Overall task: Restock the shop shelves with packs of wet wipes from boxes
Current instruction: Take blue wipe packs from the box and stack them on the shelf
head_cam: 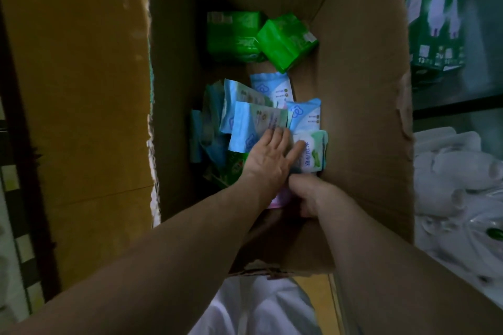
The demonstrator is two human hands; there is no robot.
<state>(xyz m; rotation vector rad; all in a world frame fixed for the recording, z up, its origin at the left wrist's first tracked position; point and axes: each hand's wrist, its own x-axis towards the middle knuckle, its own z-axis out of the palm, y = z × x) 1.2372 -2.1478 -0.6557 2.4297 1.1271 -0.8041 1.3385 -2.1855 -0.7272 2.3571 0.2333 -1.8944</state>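
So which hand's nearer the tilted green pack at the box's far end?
Left. Left hand rests on the blue packs, short of the tilted green pack; right hand sits further back.

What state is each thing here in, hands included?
Large brown cardboard box: open, flaps up, partly filled.
Two green plastic wipe packs: lying loose at far end.
Blue plastic wipe packs: jumbled, overlapping.
Left hand: flat, fingers resting on packs.
Right hand: curled, apparently gripping pinkish pack.
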